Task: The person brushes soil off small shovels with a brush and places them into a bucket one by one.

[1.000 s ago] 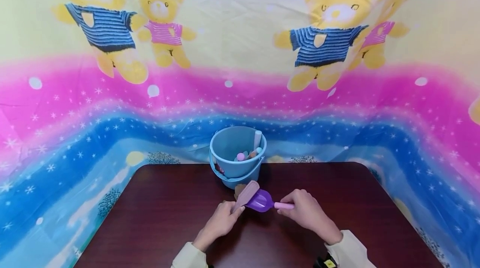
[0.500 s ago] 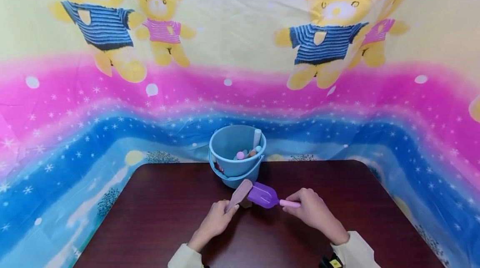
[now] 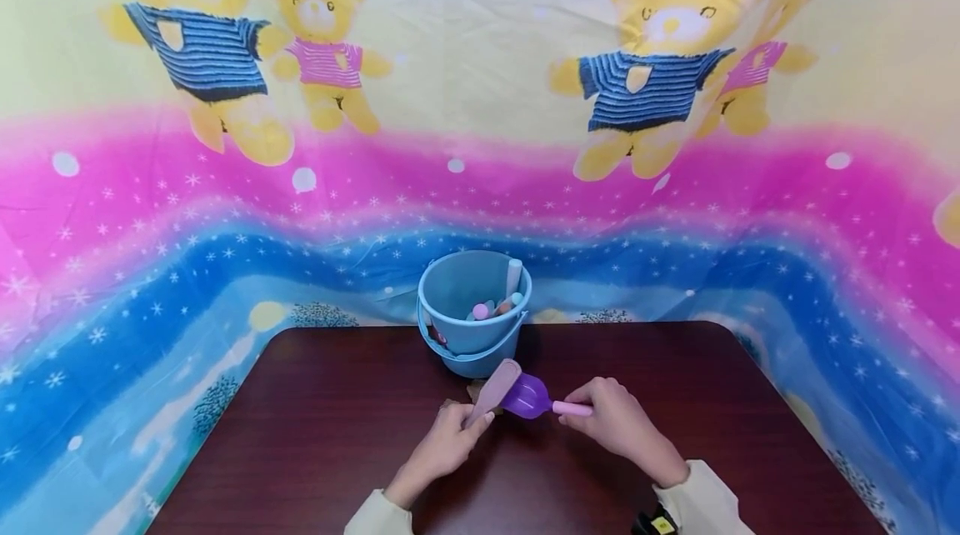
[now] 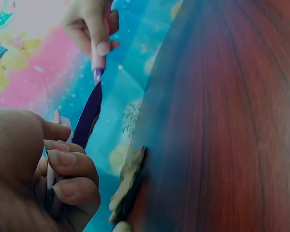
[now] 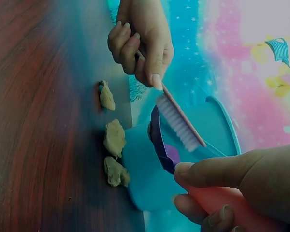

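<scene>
My left hand grips a pink brush by its handle. In the right wrist view its pale bristles face the blade of a purple toy shovel. My right hand holds that shovel by its pink handle, the blade tilted above the table. From the head view the brush covers part of the blade. Below them, several tan crumpled lumps lie on the table, mostly hidden by the brush and left hand in the head view; their material I cannot tell.
Just behind the hands a light blue bucket stands on the dark red-brown table. A white stick-like piece and a pink ball show inside it. A cloth printed with bears hangs beyond the table's far edge.
Half a second ago the brush swung left and the shovel shifted right, with little overlap. Now the brush has come back right over the blade, much as one second ago.
</scene>
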The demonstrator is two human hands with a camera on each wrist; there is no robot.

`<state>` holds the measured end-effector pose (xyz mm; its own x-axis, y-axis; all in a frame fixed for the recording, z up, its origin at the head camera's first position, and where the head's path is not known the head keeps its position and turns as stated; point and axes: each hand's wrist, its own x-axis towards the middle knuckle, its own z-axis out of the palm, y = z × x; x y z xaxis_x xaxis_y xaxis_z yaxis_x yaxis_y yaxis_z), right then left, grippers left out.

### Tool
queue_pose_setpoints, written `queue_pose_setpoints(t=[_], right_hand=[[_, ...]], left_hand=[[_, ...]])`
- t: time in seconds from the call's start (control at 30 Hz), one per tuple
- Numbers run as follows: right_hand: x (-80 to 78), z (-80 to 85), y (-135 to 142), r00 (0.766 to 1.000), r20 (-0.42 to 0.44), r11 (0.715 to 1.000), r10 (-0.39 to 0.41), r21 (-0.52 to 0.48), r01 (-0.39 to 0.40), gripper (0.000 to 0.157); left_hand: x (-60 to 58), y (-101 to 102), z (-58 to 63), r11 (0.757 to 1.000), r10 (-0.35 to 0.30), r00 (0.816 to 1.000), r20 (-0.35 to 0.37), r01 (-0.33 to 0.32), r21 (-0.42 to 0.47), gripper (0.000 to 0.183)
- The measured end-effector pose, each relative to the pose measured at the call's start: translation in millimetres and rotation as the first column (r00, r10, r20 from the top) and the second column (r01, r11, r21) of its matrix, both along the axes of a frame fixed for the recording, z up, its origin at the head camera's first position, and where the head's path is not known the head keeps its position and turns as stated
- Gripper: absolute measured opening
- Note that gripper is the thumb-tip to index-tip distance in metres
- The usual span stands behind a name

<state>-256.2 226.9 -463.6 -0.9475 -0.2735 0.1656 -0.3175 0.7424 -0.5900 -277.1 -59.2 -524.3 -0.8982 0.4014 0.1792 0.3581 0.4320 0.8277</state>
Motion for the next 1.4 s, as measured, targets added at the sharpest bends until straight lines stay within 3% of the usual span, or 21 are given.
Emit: queue_pose_setpoints(t=[0.23,0.37,0.47,0.63,0.73,1.03,1.4], right_hand=[[-1.1,-0.3,-5.7,1.000,-0.023,1.000,-0.002,0.011,0.002,0.012],[-1.2,-1.0,-7.7,1.000,-0.025,1.000,-0.005,0.019,0.006,0.011],[-0.3,-1.0,-8.9,0.999,-0.035,1.000,-0.005,0.022,0.006,0.011],[2.0,2.3,-12.6,0.998,-0.065,1.000,0.001,0.010,0.000,0.016],[3.4,4.3,-14.7,0.997,-0.073,1.000,-0.006,0.015,0.007,0.015],[8.4,2.3,-16.2,0.995,-0.095,0.998,-0.036,0.039,0.040,0.017],[10.1,3.5,-11.9,0.996,-0.079,0.999,-0.045,0.024,0.047,0.015]], left_hand=[[10.1,13.8,2.5,0.990,-0.097,0.986,0.139,0.082,0.115,0.041],[13.9,21.4,3.4,0.986,-0.109,0.983,0.150,0.088,0.138,0.037],[15.1,27.2,3.4,0.990,-0.103,0.989,0.105,0.092,0.111,0.038],[15.4,34.0,3.3,0.996,-0.082,0.996,-0.029,0.083,0.034,0.037],[15.9,34.6,2.2,0.998,-0.066,0.996,-0.063,0.067,0.008,0.037],[16.8,29.1,-2.6,0.997,-0.043,0.998,-0.051,0.040,-0.060,0.034],[11.3,22.1,2.0,0.995,-0.016,0.999,-0.048,0.011,-0.095,0.038]])
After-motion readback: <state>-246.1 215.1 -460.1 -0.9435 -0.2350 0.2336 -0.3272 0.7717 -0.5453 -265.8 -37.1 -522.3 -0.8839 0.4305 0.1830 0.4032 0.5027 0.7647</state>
